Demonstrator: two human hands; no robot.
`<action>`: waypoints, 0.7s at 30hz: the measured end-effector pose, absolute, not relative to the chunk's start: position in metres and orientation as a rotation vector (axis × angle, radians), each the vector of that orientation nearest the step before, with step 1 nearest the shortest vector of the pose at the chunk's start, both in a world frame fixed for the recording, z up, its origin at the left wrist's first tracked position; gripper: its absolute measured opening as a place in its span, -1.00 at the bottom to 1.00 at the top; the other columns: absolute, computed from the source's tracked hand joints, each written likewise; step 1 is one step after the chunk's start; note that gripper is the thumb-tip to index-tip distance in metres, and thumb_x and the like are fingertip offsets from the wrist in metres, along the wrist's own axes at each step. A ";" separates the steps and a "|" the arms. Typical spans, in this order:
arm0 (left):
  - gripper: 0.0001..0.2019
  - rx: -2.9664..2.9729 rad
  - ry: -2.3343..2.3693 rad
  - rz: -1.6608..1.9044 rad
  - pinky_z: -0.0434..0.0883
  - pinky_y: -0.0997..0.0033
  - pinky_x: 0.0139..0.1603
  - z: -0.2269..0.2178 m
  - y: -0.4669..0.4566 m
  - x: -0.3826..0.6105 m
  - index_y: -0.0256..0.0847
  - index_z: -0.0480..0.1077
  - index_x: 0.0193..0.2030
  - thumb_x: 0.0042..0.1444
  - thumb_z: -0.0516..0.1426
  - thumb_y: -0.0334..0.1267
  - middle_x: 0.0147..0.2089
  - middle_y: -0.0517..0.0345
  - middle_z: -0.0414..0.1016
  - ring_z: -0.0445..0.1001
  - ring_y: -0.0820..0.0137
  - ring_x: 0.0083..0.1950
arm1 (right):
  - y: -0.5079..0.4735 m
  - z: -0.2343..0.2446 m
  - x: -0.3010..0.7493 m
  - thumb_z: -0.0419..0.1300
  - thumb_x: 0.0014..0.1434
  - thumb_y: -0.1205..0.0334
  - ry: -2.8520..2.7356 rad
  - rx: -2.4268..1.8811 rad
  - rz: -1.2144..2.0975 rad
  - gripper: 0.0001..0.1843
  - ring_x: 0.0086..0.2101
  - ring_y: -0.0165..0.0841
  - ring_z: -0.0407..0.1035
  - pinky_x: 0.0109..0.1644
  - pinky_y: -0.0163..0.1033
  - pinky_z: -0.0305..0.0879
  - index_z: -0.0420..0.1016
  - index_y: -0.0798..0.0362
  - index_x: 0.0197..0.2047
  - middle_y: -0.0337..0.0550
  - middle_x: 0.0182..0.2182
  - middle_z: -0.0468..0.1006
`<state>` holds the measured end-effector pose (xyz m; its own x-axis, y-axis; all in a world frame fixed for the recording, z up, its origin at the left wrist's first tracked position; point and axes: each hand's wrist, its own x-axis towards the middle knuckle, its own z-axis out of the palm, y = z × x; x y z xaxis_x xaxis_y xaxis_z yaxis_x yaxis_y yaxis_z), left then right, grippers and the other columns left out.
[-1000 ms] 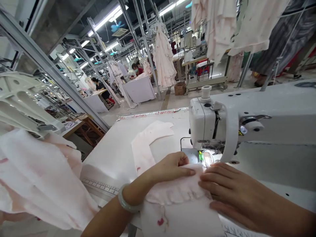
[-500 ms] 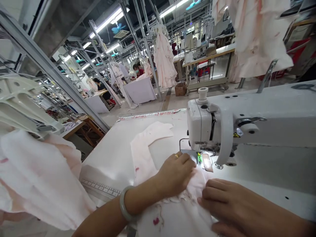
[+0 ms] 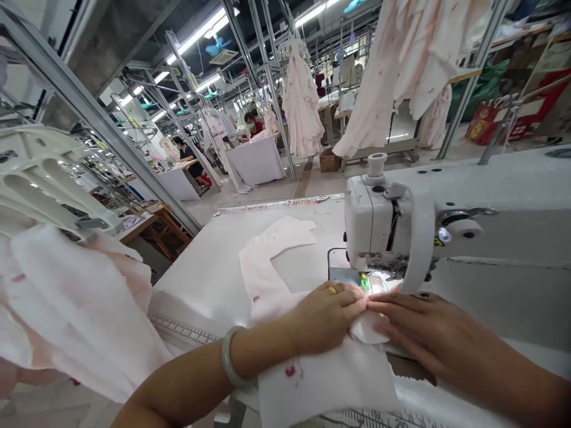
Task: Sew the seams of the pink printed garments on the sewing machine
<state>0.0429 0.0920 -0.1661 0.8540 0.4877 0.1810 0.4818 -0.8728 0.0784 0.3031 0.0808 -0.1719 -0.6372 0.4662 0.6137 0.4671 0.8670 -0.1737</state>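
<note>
A pale pink fabric piece [image 3: 328,377] with a small red print lies across the front of the sewing table [image 3: 200,267] and up to the needle area of a white sewing machine [image 3: 370,220]. My left hand [image 3: 328,315], with a ring and a bangle, is closed on the fabric just left of the presser foot. Opposite it, my right hand [image 3: 419,324] pinches the fabric edge, its fingertips meeting the left ones by the green part [image 3: 364,282] at the foot. The needle itself is hidden. A curved strip of the same fabric [image 3: 267,261] extends to the back left.
Pink fabric [image 3: 80,309] hangs from a white plastic clamp stand [image 3: 53,172] at the left. A printed ruler scale [image 3: 182,329] runs along the table. Metal poles, hanging garments [image 3: 301,101] and people at other machines stand beyond.
My right hand has moved up and forward to the presser foot, meeting my left hand. The fabric between them is flatter, and its lower part has spread out. The view has shifted slightly.
</note>
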 end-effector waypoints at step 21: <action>-0.59 2.980 0.845 0.254 0.42 0.03 0.53 -0.160 0.099 0.043 -0.37 0.46 0.33 0.41 0.07 -0.52 0.33 -0.23 0.60 0.52 0.12 0.45 | 0.083 -0.166 0.305 -0.06 0.66 0.25 -2.446 -0.577 -0.202 -0.64 -0.22 -0.29 0.66 0.06 -0.05 0.32 0.59 -0.05 0.05 -0.20 -0.03 0.79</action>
